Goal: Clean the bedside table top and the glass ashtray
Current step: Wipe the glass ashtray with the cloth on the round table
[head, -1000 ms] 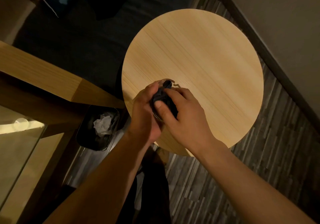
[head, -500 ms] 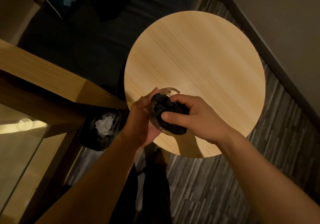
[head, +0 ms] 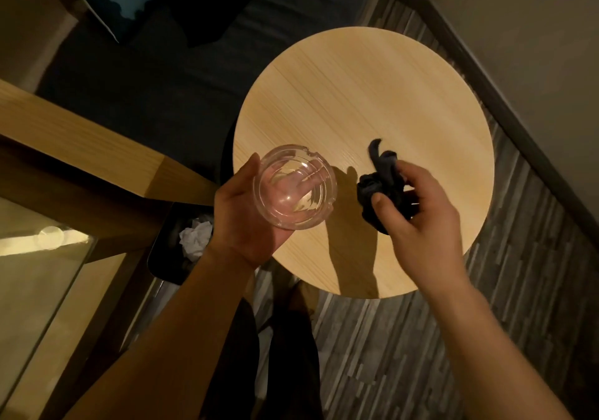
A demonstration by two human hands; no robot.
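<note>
We look down on a round wooden bedside table (head: 372, 95), its top bare. Our left hand (head: 240, 218) cups the glass ashtray (head: 295, 187), mouth up, over the table's near-left edge, while our right hand (head: 418, 209), just right of it, bunches a dark cloth (head: 379, 181). Dim light hides any smears on glass or wood.

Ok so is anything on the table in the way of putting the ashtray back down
Nothing visible is. The round table top is bare; the glass ashtray is held in the left hand, and the dark cloth is bunched in the right hand, above the table.
</note>
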